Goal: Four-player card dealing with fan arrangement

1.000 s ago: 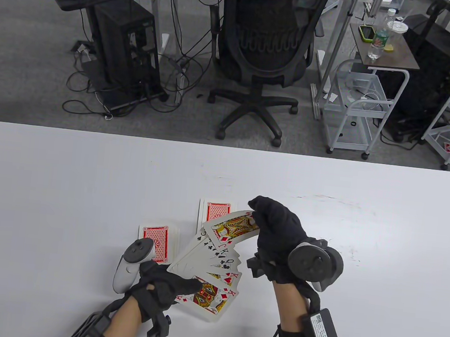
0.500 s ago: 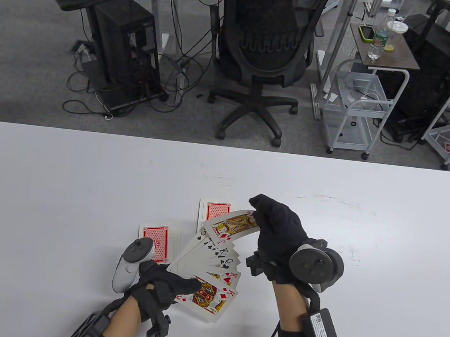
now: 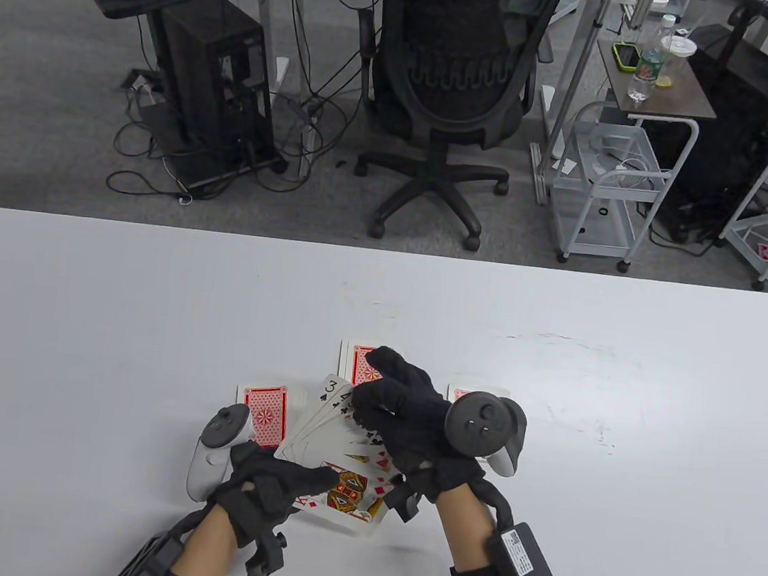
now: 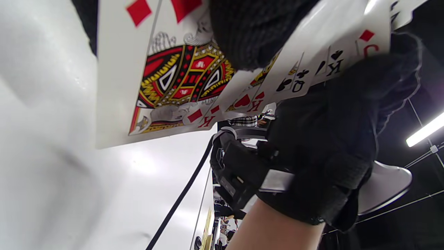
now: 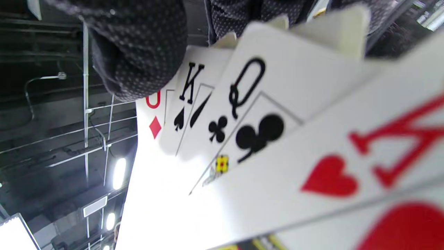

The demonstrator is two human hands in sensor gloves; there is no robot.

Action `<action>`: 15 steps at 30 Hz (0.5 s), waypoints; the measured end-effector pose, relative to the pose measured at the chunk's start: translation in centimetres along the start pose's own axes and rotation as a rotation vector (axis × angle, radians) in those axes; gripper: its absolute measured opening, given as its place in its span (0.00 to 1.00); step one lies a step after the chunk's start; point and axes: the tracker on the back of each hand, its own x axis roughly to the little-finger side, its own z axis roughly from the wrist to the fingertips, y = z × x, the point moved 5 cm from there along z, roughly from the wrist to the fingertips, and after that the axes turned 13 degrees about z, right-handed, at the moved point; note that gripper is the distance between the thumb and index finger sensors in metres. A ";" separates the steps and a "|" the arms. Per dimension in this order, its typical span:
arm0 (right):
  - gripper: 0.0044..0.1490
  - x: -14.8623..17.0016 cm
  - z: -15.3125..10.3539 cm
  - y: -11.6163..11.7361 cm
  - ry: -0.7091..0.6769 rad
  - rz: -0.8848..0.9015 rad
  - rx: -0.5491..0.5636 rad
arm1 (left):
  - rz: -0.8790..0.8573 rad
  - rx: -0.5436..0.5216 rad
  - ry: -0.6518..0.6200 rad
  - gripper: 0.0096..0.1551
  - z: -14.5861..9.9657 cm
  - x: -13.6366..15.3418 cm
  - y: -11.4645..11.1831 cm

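Cards are held face up in a fan point(image 3: 340, 441) low over the white table point(image 3: 114, 314), near its front edge and a little left of centre. The fan is gripped at its near end by the left hand point(image 3: 266, 492), whose thumb point(image 3: 323, 479) is pressed across the face of the king of diamonds point(image 3: 351, 501), the lowest card in view; the other left fingers are hidden beneath the cards. In the left wrist view that king point(image 4: 173, 80) is seen close up with the thumb tip point(image 4: 249, 31) lying on it, and a king of hearts, a queen of clubs and a king of spades are spread beyond it.

The right hand point(image 3: 410, 428) is laid over the middle of the fan, its fingers curled onto the card faces. In the right wrist view the fingertips point(image 5: 138, 52) are seen resting on the upper corners of the spread cards, beside a king of spades point(image 5: 189, 93) and a queen of clubs point(image 5: 242, 104). A three of spades point(image 3: 332, 392) is exposed at the far left end of the fan.

Three face-down piles with red backs are lying on the table around the fan: one point(image 3: 264, 413) just left of it, one point(image 3: 362, 361) behind it and partly covered by the right fingers, and one point(image 3: 476, 387) largely hidden behind the right hand's tracker point(image 3: 482, 429).
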 end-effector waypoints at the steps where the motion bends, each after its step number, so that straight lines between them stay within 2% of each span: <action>1: 0.23 0.1 0.0 0.0 0.000 0.006 -0.002 | -0.016 -0.008 -0.004 0.32 0.0 0.0 0.1; 2: 0.27 0.2 0.0 -0.1 0.000 0.003 -0.012 | -0.032 -0.021 -0.017 0.32 -0.1 -0.2 0.2; 4: 0.45 0.4 -0.2 -0.7 0.042 -0.071 0.023 | -0.077 -0.056 -0.049 0.32 -0.2 -0.6 0.6; 5: 0.50 0.5 -0.2 -1.0 0.081 -0.142 0.024 | -0.109 -0.075 -0.067 0.32 -0.4 -0.8 0.8; 8: 0.45 0.3 -0.3 -0.9 0.085 -0.280 0.035 | -0.101 -0.115 -0.073 0.32 -0.7 -1.0 1.2; 9: 0.41 0.2 -0.4 -0.9 0.083 -0.274 0.087 | -0.083 -0.117 -0.069 0.32 -0.8 -1.0 1.1; 11: 0.35 -0.1 -0.4 -0.7 0.073 -0.282 0.110 | -0.090 -0.140 -0.055 0.32 -0.9 -0.7 1.2; 15: 0.33 -0.4 -0.3 -0.7 0.060 -0.306 0.105 | -0.095 -0.141 -0.056 0.32 -0.9 -0.7 1.3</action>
